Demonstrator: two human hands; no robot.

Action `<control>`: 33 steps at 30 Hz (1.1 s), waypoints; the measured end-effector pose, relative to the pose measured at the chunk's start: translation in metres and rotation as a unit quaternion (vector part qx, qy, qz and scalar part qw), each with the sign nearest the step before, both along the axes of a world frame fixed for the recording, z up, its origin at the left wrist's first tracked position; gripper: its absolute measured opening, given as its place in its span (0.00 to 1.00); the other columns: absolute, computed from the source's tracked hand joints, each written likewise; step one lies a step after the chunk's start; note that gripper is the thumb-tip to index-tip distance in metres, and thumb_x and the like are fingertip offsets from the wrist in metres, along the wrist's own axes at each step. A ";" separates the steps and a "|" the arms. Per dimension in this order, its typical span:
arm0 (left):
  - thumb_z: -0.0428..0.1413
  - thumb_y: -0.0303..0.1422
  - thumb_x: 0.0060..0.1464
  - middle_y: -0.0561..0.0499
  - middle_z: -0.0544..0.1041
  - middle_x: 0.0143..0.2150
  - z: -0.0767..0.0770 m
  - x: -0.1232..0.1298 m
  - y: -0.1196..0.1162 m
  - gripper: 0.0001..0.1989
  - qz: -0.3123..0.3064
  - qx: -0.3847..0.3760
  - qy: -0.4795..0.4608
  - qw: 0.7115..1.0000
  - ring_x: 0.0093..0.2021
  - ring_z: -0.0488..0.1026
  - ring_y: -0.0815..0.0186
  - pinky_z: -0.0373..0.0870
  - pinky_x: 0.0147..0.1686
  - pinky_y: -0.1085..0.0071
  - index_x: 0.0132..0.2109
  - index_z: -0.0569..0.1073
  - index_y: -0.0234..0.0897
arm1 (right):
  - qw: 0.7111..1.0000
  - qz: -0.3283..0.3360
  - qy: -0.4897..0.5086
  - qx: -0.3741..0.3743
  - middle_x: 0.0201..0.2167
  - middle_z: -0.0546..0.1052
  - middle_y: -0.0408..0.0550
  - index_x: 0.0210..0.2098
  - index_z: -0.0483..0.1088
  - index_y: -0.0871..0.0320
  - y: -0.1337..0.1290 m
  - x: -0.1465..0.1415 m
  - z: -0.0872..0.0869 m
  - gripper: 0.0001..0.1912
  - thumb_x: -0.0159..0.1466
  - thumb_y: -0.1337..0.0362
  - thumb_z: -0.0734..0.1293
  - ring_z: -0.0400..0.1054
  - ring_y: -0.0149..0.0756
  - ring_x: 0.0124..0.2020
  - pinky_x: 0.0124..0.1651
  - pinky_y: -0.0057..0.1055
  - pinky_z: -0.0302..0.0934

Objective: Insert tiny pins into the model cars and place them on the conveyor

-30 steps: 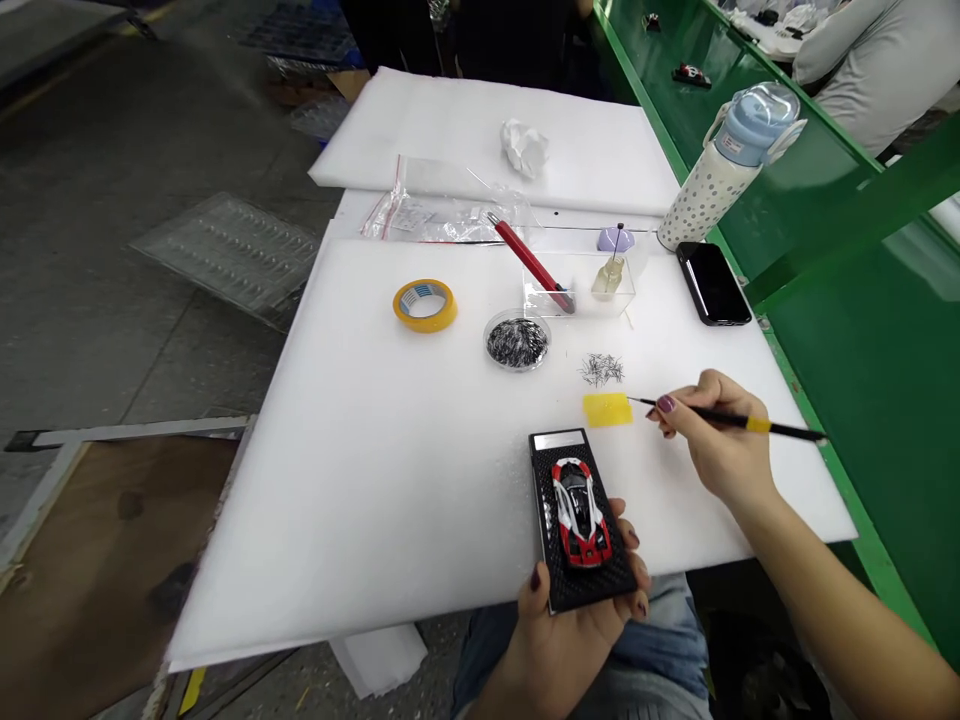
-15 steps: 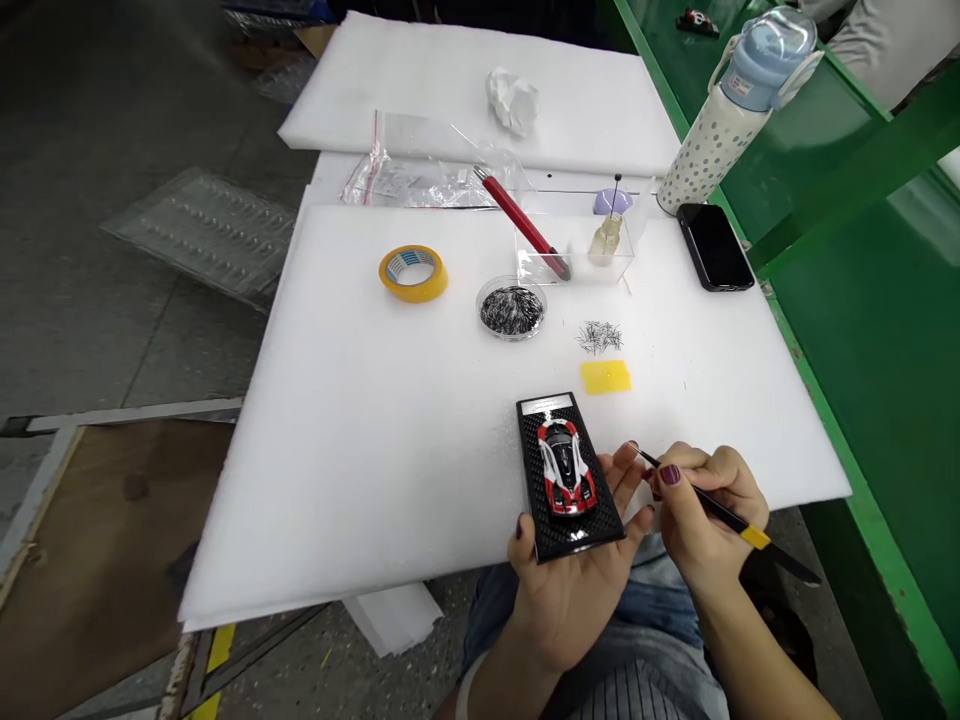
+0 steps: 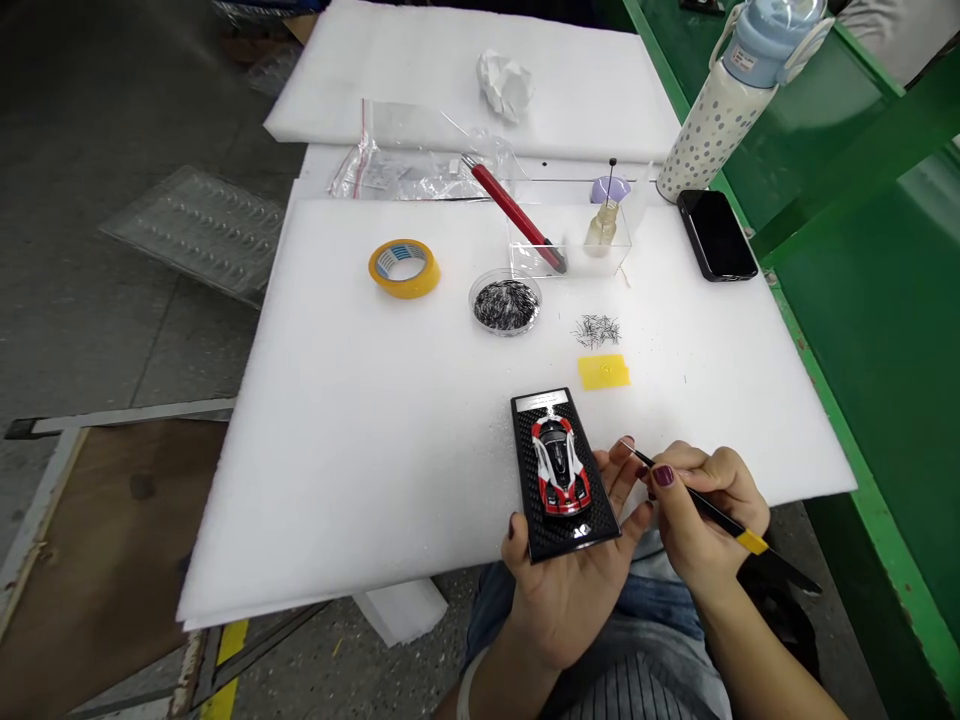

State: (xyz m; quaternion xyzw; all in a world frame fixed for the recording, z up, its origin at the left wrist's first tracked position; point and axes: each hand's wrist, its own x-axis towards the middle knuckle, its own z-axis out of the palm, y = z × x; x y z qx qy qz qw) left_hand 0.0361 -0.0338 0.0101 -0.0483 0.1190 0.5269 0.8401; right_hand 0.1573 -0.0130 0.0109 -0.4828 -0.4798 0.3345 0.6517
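My left hand (image 3: pixel 574 600) holds a black textured display base (image 3: pixel 526 480) from below, thumb at its left edge and fingers at its right. On the base sits a red, white and black model car (image 3: pixel 559 465), with a silver plate at the base's far end. My right hand (image 3: pixel 701 510) pinches slim black tweezers (image 3: pixel 716 515) with a yellow band. Their fine tip points left, close to the fingertips of my left hand and apart from the car. Whether the tip grips anything is too small to tell.
On the white foam sheet (image 3: pixel 337 430) lie a yellow tape roll (image 3: pixel 405 285), a round dish of dark strands (image 3: pixel 508 305), loose strands (image 3: pixel 597 330) and a yellow patch (image 3: pixel 604 371). Behind are a red pen (image 3: pixel 514 210), small bottle (image 3: pixel 601 228), phone (image 3: pixel 718 236) and tall drinking bottle (image 3: pixel 712 130).
The view has shifted slightly, so the table items sit a little higher and further left. Both hands keep their holds on the display base and the tweezers.
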 end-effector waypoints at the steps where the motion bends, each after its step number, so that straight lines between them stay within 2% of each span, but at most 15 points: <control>1: 0.64 0.58 0.52 0.54 0.78 0.64 0.000 0.000 0.000 0.31 -0.001 -0.001 0.002 1.000 0.68 0.69 0.59 0.70 0.61 0.69 0.56 0.82 0.45 | 1.000 -0.001 -0.002 -0.003 0.25 0.77 0.41 0.30 0.66 0.54 0.000 0.000 0.000 0.13 0.66 0.73 0.71 0.68 0.31 0.24 0.26 0.29 0.62; 10: 0.64 0.59 0.50 0.51 0.74 0.67 -0.001 -0.002 -0.003 0.32 -0.010 -0.012 0.025 1.000 0.73 0.62 0.54 0.69 0.62 0.65 0.55 0.82 0.47 | 0.999 -0.025 -0.024 -0.007 0.24 0.78 0.42 0.29 0.64 0.53 0.004 0.000 0.004 0.14 0.66 0.68 0.73 0.69 0.33 0.23 0.25 0.31 0.64; 12: 0.66 0.58 0.49 0.50 0.77 0.64 0.001 -0.002 -0.003 0.32 -0.009 -0.026 0.024 0.999 0.68 0.68 0.56 0.71 0.58 0.68 0.54 0.82 0.45 | 0.997 -0.041 -0.059 -0.015 0.26 0.79 0.43 0.27 0.64 0.53 0.013 0.003 0.008 0.16 0.66 0.66 0.74 0.71 0.33 0.23 0.25 0.31 0.65; 14: 0.68 0.56 0.48 0.49 0.82 0.57 0.003 -0.004 -0.003 0.31 -0.006 -0.052 0.010 0.999 0.56 0.76 0.62 0.75 0.51 0.72 0.54 0.82 0.42 | 0.993 -0.061 -0.093 -0.036 0.27 0.80 0.44 0.27 0.64 0.53 0.026 0.005 0.012 0.17 0.64 0.64 0.76 0.73 0.34 0.25 0.26 0.30 0.66; 16: 0.70 0.52 0.48 0.50 0.84 0.50 0.005 -0.006 -0.002 0.32 -0.008 -0.074 -0.015 0.997 0.46 0.78 0.67 0.76 0.45 0.76 0.55 0.81 0.38 | 0.989 -0.076 -0.107 -0.063 0.28 0.81 0.45 0.26 0.66 0.53 0.043 0.007 0.015 0.17 0.62 0.61 0.77 0.74 0.35 0.27 0.28 0.30 0.67; 18: 0.71 0.49 0.48 0.50 0.84 0.48 0.006 -0.008 -0.003 0.32 -0.021 -0.077 -0.042 0.996 0.44 0.79 0.69 0.76 0.44 0.78 0.56 0.80 0.35 | 0.987 -0.078 -0.111 -0.089 0.27 0.80 0.45 0.25 0.68 0.54 0.059 0.008 0.014 0.16 0.59 0.59 0.78 0.73 0.34 0.26 0.28 0.30 0.65; 22: 0.71 0.46 0.51 0.49 0.83 0.50 0.006 -0.011 -0.004 0.33 -0.040 -0.038 -0.087 0.995 0.47 0.79 0.70 0.76 0.49 0.78 0.59 0.78 0.32 | 0.983 -0.068 -0.114 -0.127 0.22 0.77 0.44 0.23 0.70 0.54 0.076 0.010 0.009 0.15 0.56 0.59 0.78 0.66 0.32 0.22 0.24 0.29 0.57; 25: 0.70 0.46 0.53 0.48 0.83 0.50 0.004 -0.012 -0.004 0.32 -0.036 -0.016 -0.096 0.995 0.47 0.80 0.70 0.76 0.51 0.77 0.59 0.77 0.31 | 0.984 -0.077 -0.103 -0.124 0.23 0.78 0.44 0.23 0.68 0.53 0.070 0.013 0.009 0.16 0.56 0.59 0.78 0.68 0.33 0.23 0.25 0.30 0.59; 28: 0.69 0.46 0.54 0.48 0.83 0.50 0.003 -0.012 -0.003 0.32 -0.037 -0.011 -0.088 0.995 0.47 0.80 0.69 0.77 0.50 0.75 0.59 0.77 0.31 | 0.979 -0.086 -0.128 -0.135 0.22 0.77 0.43 0.23 0.66 0.53 0.053 0.016 0.011 0.17 0.58 0.59 0.78 0.69 0.34 0.24 0.26 0.31 0.61; 33: 0.69 0.47 0.53 0.47 0.83 0.49 0.003 -0.011 -0.003 0.32 -0.029 -0.008 -0.066 0.997 0.45 0.79 0.68 0.77 0.48 0.74 0.59 0.78 0.32 | 0.962 -0.033 -0.210 -0.170 0.22 0.75 0.43 0.24 0.68 0.54 0.033 0.028 0.021 0.15 0.60 0.61 0.77 0.65 0.31 0.22 0.23 0.28 0.57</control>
